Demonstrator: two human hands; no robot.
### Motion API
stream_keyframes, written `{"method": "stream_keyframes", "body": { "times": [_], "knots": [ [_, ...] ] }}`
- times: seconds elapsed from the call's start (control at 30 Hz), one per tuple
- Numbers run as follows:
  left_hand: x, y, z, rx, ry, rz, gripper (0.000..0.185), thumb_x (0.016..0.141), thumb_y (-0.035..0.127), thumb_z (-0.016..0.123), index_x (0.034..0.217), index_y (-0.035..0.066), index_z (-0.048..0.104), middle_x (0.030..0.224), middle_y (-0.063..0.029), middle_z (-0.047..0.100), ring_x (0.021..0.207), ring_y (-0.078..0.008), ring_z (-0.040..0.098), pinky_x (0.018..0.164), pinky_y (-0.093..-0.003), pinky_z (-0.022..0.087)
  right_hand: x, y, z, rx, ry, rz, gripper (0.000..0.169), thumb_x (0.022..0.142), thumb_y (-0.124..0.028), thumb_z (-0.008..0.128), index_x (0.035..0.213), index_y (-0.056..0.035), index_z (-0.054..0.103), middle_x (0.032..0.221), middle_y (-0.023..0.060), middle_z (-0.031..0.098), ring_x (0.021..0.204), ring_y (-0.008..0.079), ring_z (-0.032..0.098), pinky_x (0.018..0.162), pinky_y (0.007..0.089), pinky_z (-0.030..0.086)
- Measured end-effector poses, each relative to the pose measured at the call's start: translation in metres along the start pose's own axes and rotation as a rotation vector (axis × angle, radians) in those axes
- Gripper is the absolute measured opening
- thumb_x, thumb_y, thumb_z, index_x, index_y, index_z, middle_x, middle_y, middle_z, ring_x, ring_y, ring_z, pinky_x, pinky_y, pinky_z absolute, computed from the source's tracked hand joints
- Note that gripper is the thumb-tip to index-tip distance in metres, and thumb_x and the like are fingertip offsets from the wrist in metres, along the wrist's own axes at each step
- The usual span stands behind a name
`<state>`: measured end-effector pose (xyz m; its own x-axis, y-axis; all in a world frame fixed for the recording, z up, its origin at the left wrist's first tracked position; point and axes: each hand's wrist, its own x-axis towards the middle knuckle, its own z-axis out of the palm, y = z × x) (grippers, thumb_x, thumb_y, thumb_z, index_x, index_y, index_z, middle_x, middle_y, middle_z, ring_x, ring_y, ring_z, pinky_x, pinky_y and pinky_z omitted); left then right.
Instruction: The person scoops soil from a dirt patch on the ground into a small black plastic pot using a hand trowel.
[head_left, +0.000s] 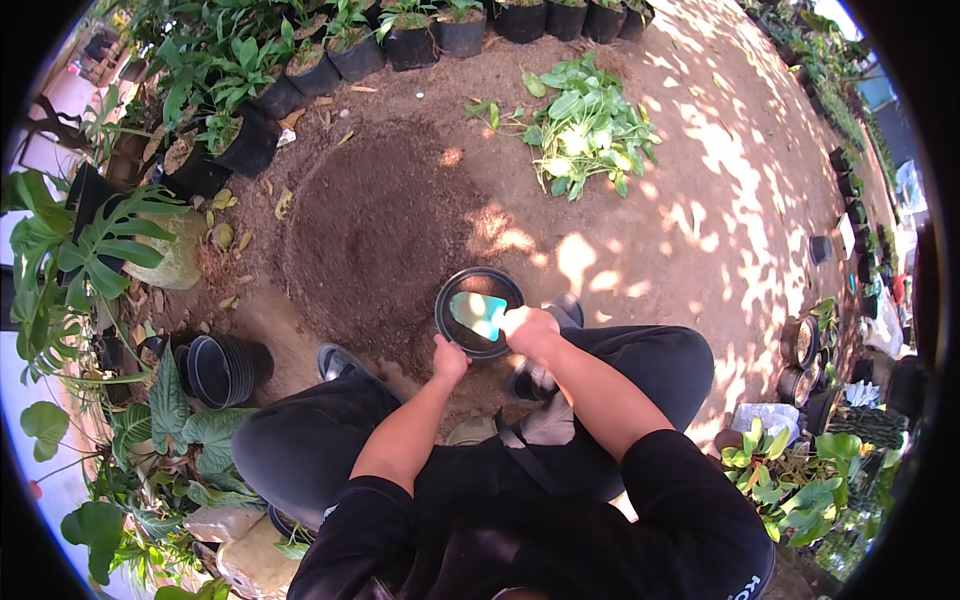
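Note:
A round black plastic plant pot (441, 318) stands between my feet at the edge of a patch of dark loose soil (360, 225). My left hand (451, 360) grips the near left side of its rim. In my right hand (531, 330) is the handle of a turquoise hand trowel (480, 315). The trowel's blade lies over the mouth of the pot, pointing left, and hides part of the inside. Some brown soil shows within the pot; its depth is hard to tell.
A heap of uprooted leafy green plants (585, 127) lies on the ground beyond the soil. Stacked black pots (229, 369) rest on their side at left. Potted plants in black bags (360, 56) line the far edge. A monstera plant (124, 240) leans in from the left.

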<state>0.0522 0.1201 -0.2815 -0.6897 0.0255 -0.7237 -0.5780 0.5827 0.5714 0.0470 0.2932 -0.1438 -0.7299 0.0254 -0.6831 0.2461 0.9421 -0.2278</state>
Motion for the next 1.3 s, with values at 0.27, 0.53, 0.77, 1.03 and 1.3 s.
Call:
{"method": "stream_keyframes", "body": {
  "times": [0.27,0.53,0.77,1.03,1.3],
  "knots": [
    [-0.003,0.004,0.002,-0.067,-0.037,-0.018,0.021,0.081,-0.004,0.039,0.097,0.003,0.027,0.065,-0.0082,0.049,0.048,-0.0163,0.051,0.038,-0.0303,0.041,0.010,0.018,-0.012,0.146,-0.036,0.117,0.027,0.074,-0.017,0.054,0.100,-0.0131,0.063,0.103,0.0075,0.062,0.097,0.0247,0.059,0.079,0.0355,0.049],
    [-0.007,0.013,0.000,-0.055,-0.055,-0.081,0.021,0.082,-0.001,0.039,0.099,0.003,0.028,0.070,-0.0128,0.053,0.052,-0.0207,0.053,0.042,-0.0328,0.042,0.019,0.036,-0.019,0.208,-0.081,0.172,0.035,0.071,-0.016,0.057,0.105,-0.0109,0.061,0.111,0.0096,0.059,0.103,0.0260,0.056,0.083,0.0369,0.047],
    [0.000,0.032,-0.011,0.393,0.146,0.038,0.029,0.088,0.020,0.041,0.110,0.001,0.043,0.103,-0.0272,0.055,0.100,-0.0416,0.052,0.086,-0.0461,0.040,0.019,0.047,-0.019,0.243,-0.092,0.218,0.035,0.071,-0.013,0.059,0.105,-0.0090,0.061,0.111,0.0100,0.059,0.104,0.0267,0.056,0.083,0.0375,0.047],
    [0.005,0.008,-0.004,0.197,0.159,-0.001,0.023,0.084,0.015,0.044,0.101,-0.001,0.040,0.091,-0.0278,0.057,0.090,-0.0416,0.056,0.079,-0.0464,0.044,0.010,0.014,-0.014,0.246,-0.043,0.137,0.032,0.071,-0.011,0.056,0.102,-0.0118,0.063,0.107,0.0081,0.061,0.100,0.0254,0.058,0.079,0.0361,0.049],
    [0.000,0.023,-0.015,0.385,0.248,0.087,0.026,0.087,0.019,0.039,0.106,0.000,0.040,0.095,-0.0272,0.057,0.093,-0.0417,0.054,0.080,-0.0485,0.042,0.012,0.003,-0.006,0.187,-0.064,0.113,0.031,0.072,-0.013,0.056,0.102,-0.0147,0.063,0.107,0.0067,0.061,0.100,0.0224,0.058,0.080,0.0350,0.048]
  ]
}}
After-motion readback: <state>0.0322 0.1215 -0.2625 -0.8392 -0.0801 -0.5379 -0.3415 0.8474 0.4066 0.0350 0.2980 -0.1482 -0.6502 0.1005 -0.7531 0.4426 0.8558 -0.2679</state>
